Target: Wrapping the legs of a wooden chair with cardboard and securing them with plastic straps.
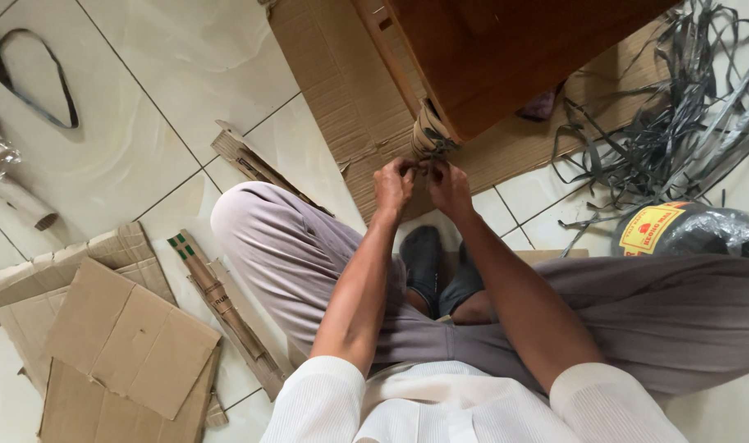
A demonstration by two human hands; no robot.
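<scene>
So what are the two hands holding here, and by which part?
Both the left hand and right hand pinch the dark strap at its loose ends, just below the cardboard-wrapped furniture leg.

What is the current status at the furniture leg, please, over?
Both hands, left and right, pinching strap at cardboard-wrapped leg. Wooden furniture on cardboard sheet. Loose strapping pile right.

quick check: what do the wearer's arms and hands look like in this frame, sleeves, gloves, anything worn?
Both arms are bare from above the elbow down. Short white ribbed sleeves cover the upper arms. The left hand and right hand are bare: no gloves, watch or visible rings.
</scene>
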